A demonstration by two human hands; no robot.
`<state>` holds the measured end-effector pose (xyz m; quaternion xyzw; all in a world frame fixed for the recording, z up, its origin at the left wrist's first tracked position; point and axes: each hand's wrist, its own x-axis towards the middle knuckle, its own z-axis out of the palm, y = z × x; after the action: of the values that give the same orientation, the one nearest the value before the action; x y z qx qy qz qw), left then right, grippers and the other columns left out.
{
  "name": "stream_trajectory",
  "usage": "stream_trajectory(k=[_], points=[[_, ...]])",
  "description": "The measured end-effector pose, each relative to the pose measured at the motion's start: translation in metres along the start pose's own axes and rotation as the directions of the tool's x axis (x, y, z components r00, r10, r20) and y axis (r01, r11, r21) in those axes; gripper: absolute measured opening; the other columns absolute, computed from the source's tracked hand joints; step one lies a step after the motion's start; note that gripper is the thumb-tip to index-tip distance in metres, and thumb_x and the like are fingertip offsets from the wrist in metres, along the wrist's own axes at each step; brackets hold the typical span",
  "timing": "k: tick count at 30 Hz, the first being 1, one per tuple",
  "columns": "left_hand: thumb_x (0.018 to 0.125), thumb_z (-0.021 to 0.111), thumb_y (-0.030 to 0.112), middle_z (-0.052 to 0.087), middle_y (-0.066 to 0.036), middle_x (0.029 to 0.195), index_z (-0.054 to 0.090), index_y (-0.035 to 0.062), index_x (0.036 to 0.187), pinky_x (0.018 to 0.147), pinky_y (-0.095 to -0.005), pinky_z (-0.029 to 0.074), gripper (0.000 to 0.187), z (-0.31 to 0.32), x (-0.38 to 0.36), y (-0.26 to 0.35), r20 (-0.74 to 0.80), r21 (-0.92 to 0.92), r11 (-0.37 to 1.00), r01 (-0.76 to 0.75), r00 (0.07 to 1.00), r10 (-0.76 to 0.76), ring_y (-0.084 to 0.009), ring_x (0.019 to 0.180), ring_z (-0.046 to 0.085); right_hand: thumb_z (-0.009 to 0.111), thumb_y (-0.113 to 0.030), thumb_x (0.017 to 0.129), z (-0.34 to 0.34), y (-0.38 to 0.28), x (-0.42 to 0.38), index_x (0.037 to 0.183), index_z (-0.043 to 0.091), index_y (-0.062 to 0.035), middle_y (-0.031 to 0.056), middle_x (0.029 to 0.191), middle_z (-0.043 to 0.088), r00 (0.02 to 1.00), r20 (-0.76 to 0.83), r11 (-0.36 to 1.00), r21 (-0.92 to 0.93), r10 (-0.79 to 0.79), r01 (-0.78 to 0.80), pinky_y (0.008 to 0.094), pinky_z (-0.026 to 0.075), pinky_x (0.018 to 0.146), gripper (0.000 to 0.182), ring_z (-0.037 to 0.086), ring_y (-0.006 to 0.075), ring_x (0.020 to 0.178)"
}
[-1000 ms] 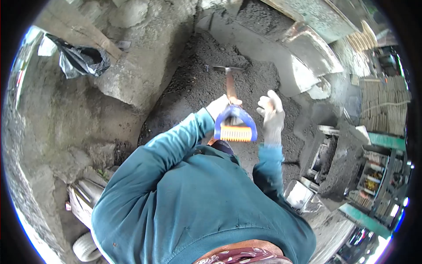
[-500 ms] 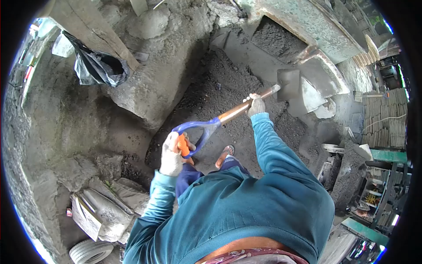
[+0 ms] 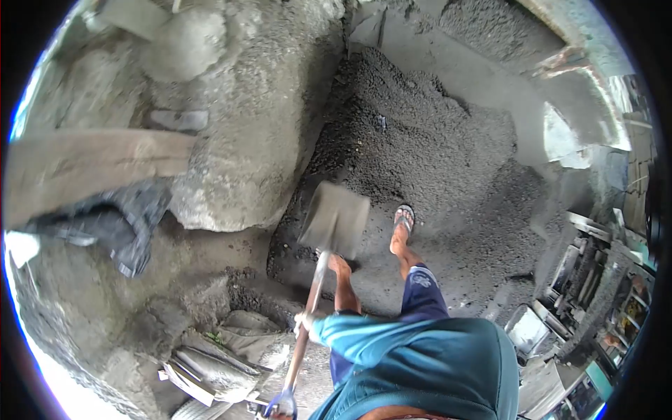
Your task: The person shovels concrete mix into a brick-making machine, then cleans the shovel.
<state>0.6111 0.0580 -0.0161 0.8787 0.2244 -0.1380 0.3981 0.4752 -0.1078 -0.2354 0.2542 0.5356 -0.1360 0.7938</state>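
Right hand (image 3: 306, 321) fingers wrapped round the shovel (image 3: 334, 218) shaft; left hand at the grip, fingers barely visible. Blade lifted beyond the fingers, apparently unloaded; gravel pile (image 3: 427, 147) largely unmoved

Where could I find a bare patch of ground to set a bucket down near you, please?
The widest bare ground lies between the shovel blade, the sandalled foot and the gravel pile. Left of the shovel shaft it is crowded with sacks and rubble. The right edge is packed with machinery.
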Motion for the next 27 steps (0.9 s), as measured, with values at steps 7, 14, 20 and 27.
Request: stream_trajectory(k=[7, 14, 20, 27], points=[[0.093, 0.056, 0.051, 0.053, -0.007, 0.063, 0.055, 0.0075, 0.071, 0.048, -0.0339, 0.044, 0.049, 0.326, -0.038, -0.043, 0.540, 0.114, 0.966, -0.230, 0.831, 0.134, -0.0201, 0.053, 0.053, 0.060, -0.019, 0.089, -0.086, -0.234, 0.134, 0.082, 0.054, -0.0111, 0.0063, 0.063, 0.051, 0.961, 0.162, 0.902, 0.407, -0.225, 0.142, 0.0455, 0.048, 0.052, 0.013, 0.057, 0.0265, 0.056], [0.092, 0.058, 0.056, 0.048, -0.003, 0.057, 0.050, 0.0107, 0.066, 0.041, -0.0330, 0.035, 0.053, 0.353, -0.047, -0.092, 0.443, 0.144, 0.969, -0.203, 0.888, 0.120, -0.0180, 0.043, 0.044, 0.063, -0.018, 0.085, -0.185, -0.355, 0.113, 0.090, 0.054, -0.0130, 0.0048, 0.072, 0.052, 0.892, -0.078, 0.771, 0.474, -0.445, 0.426, 0.0482, 0.049, 0.055, 0.012, 0.054, 0.0239, 0.057], [0.090, 0.057, 0.060, 0.045, -0.002, 0.059, 0.047, 0.0119, 0.074, 0.041, -0.0334, 0.034, 0.052, 0.300, -0.055, -0.101, 0.443, 0.161, 0.976, -0.145, 0.895, 0.060, -0.0174, 0.044, 0.042, 0.066, -0.015, 0.085, -0.221, -0.298, 0.041, 0.093, 0.054, -0.0130, 0.0036, 0.077, 0.052, 0.892, -0.191, 0.716, 0.537, -0.411, 0.445, 0.0478, 0.050, 0.063, 0.014, 0.055, 0.0238, 0.063], [0.090, 0.041, 0.073, 0.042, -0.002, 0.049, 0.044, 0.0135, 0.058, 0.037, -0.0339, 0.030, 0.067, 0.318, -0.138, -0.084, 0.811, 0.396, 0.914, -0.084, 0.499, -0.306, -0.0196, 0.040, 0.040, 0.064, -0.006, 0.082, -0.299, -0.271, -0.151, 0.096, 0.055, -0.0115, 0.0041, 0.076, 0.055, 0.628, -0.510, 0.285, 0.596, -0.589, 0.751, 0.0427, 0.050, 0.051, 0.017, 0.057, 0.0232, 0.061]])
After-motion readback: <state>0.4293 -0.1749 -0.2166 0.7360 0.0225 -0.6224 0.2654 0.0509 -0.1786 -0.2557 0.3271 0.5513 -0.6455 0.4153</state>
